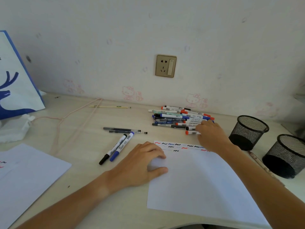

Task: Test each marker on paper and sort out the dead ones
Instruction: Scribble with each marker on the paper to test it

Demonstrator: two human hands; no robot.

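Two short white markers, one black-capped [190, 128] and one red-capped [191, 132], lie under the fingertips of the right hand [210, 134], at the near edge of the heaped pile of markers [179, 117]. Whether the curled fingers already pinch either one I cannot tell; they hide the barrels. Both markers run sideways, caps pointing away from the palm toward the left hand [142, 164], which presses flat on the white test sheet [198, 179] just nearer the body. Beyond that hand lie four set-aside pens [122, 139]; outside the right wrist stand two black mesh cups [247, 131].
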